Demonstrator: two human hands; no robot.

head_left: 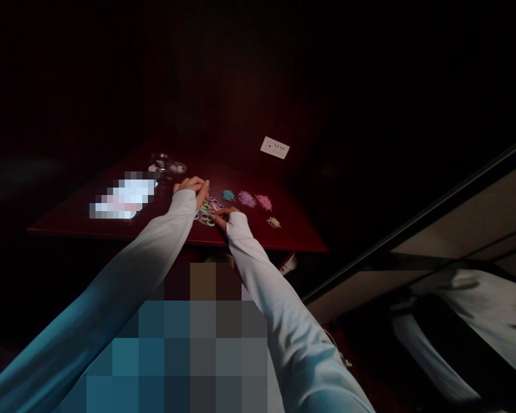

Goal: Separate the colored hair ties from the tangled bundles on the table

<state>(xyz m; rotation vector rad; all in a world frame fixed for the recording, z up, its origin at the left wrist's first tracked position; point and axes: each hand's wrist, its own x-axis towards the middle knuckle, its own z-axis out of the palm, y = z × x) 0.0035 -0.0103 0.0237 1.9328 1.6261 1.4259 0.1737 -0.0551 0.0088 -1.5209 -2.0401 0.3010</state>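
Observation:
Both my arms, in pale long sleeves, reach out to a dark red table [112,229]. My left hand [193,188] curls over a heap of small coloured rings [206,213], fingers bent and close together. My right hand [224,217] pinches at the same heap from the near side; what its fingers hold is too small to make out. To the right lie small sorted piles: a blue pile [228,195], a lilac pile [246,199], a pink pile [264,202] and a yellowish pile [274,222].
Clear round containers [167,166] stand at the table's far side. A bright blurred flat object [122,198] lies left of my hands. A white wall socket plate [274,147] sits behind. A glass partition edge [413,223] runs along the right. The room is dark.

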